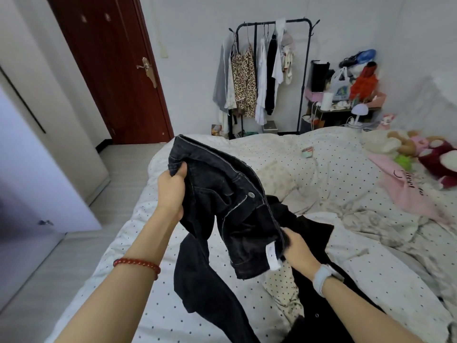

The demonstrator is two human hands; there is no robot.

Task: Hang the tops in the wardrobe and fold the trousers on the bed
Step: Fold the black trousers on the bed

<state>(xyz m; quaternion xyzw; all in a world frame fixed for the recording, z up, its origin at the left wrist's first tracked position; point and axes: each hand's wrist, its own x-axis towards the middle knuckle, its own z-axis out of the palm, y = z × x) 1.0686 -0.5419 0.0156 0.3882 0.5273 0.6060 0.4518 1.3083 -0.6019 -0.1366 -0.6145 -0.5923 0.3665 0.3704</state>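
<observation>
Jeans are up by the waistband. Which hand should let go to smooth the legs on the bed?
Probably right. The right hand grips the jeans low, nearest the bed; the left hand holds the waistband high.

Your bed (346, 154), under a white dotted cover.

Near its far edge you have a small packet (308, 152); right of the packet lie soft toys (408, 144) and a pink garment (408, 191); nearer you, a black garment (314, 231) lies crumpled.

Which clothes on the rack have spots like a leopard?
The leopard-print top, hanging on the rack between a grey garment and a white shirt; the others look plain.
</observation>
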